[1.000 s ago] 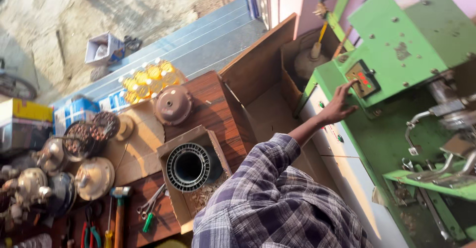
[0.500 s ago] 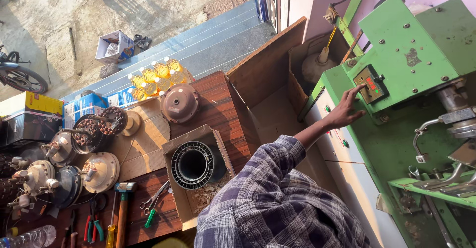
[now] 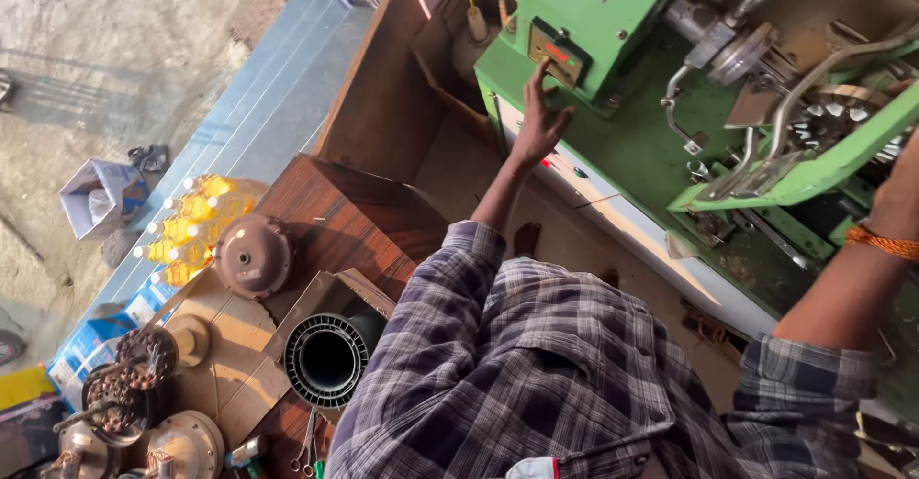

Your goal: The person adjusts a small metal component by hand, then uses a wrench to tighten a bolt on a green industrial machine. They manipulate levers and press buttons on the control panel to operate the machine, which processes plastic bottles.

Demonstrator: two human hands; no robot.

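Note:
My left hand (image 3: 538, 120) reaches forward with its fingers spread, and the fingertips touch a small control panel with a red display (image 3: 558, 55) on the front of a green machine (image 3: 632, 144). My right arm, in a plaid sleeve, stretches toward the machine's right part. An orange thread (image 3: 879, 242) circles its wrist. My right hand (image 3: 902, 184) is cut off by the frame edge near a green lever arm (image 3: 814, 168) and a toothed metal part (image 3: 838, 120). Its fingers are hidden.
An open wooden crate (image 3: 402, 106) stands left of the machine. On the brown table (image 3: 335, 216) lie a domed metal cover (image 3: 254, 254), a carton holding a black ribbed ring (image 3: 326, 359), yellow bottles (image 3: 187, 225), motor parts (image 3: 129, 393) and hand tools (image 3: 306, 445).
The view has swung closer to the machine. My left hand stays at the control panel. My right arm has come into view at the right.

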